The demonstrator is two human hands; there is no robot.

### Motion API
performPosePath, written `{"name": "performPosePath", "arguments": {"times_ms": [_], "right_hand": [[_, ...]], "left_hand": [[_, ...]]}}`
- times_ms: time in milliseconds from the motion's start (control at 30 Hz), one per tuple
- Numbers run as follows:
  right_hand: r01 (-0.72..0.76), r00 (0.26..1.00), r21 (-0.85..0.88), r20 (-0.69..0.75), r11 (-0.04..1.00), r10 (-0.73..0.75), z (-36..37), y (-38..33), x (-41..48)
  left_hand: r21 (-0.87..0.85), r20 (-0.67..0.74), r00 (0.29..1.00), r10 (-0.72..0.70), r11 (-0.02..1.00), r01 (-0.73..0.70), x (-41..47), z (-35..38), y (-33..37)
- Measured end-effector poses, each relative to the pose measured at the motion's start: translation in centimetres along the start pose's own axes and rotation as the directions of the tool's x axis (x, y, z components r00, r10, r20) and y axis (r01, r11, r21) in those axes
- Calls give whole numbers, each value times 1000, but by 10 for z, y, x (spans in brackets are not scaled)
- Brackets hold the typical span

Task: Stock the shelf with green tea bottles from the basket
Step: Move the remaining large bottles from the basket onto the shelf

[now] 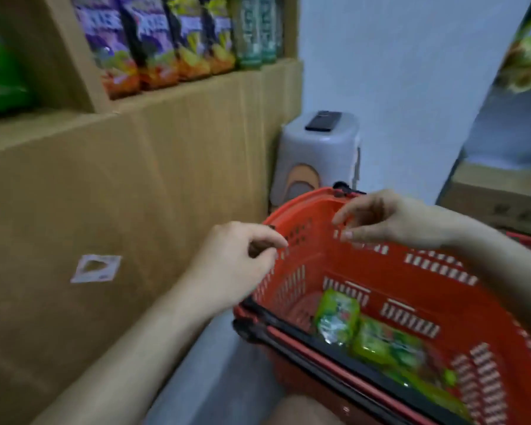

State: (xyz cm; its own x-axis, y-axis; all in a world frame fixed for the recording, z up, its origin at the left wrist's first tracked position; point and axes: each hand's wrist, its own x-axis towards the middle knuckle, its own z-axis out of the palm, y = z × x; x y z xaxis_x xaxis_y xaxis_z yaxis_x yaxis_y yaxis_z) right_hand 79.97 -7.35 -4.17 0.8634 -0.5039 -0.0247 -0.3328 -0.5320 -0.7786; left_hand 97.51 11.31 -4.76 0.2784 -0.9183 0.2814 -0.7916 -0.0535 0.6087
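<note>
Green tea bottles (380, 342) lie flat in the bottom of the red basket (411, 280), low beside the cardboard shelf (196, 84). It looks best to reach deep and grip one bottle round its middle, clear of the folded handles (288, 335). The left hand (239, 262) and right hand (383, 222) hover at the rim, fingers loosely curled, both empty.

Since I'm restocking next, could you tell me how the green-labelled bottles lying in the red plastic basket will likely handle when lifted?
The green-labelled bottles lie on their sides in the red slotted plastic basket, so they would probably roll if nudged. Their wrap shows glossy highlights, so it may be slippery.
</note>
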Motion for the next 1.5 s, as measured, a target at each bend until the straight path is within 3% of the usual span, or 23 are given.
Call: {"name": "performPosePath", "arguments": {"times_ms": [167,233,367,433,500,600,667,833,900,1067,1167,1267,1367,1500], "right_hand": [[-303,933,-338,85,891,350,11,114,-13],[-327,873,-437,199,838,444,32,143,-19],[-419,628,-509,435,752,645,51,183,-26],[-395,488,-527,574,752,658,65,191,-29],[-268,449,-554,653,789,610,88,193,-37],[-122,514,-539,684,834,517,123,199,-47],[-109,563,-550,652,828,507,128,201,-52],[-127,615,-556,605,821,505,109,194,-55],[-153,648,-541,577,827,497,95,192,-51],[-310,842,-256,373,916,389,46,181,-36],[-316,916,10,264,949,302,23,167,-28],[-296,949,198,171,934,265,7,162,-25],[-260,966,267,88,928,245,-6,153,-24],[-153,985,354,-25,923,173,-14,136,-26]], "left_hand": [[134,195,981,-19,991,-7,31,70,6],[179,337,940,-59,984,-3,41,93,5],[267,635,763,-120,961,-71,59,136,5],[295,750,648,-131,944,-151,71,158,15],[311,802,582,-133,925,-217,81,179,26],[320,803,583,-125,916,-243,88,205,28],[322,797,587,-141,922,-215,86,215,23],[363,827,510,-234,917,-167,81,220,6],[330,812,522,-261,943,-42,83,218,0],[209,812,481,-330,935,287,84,214,-12],[-9,776,560,-292,881,472,84,212,-9],[-274,747,628,-215,762,587,86,207,-9],[-430,711,698,-89,730,532,86,203,-5],[-539,475,871,-126,740,401,87,192,13]]}}
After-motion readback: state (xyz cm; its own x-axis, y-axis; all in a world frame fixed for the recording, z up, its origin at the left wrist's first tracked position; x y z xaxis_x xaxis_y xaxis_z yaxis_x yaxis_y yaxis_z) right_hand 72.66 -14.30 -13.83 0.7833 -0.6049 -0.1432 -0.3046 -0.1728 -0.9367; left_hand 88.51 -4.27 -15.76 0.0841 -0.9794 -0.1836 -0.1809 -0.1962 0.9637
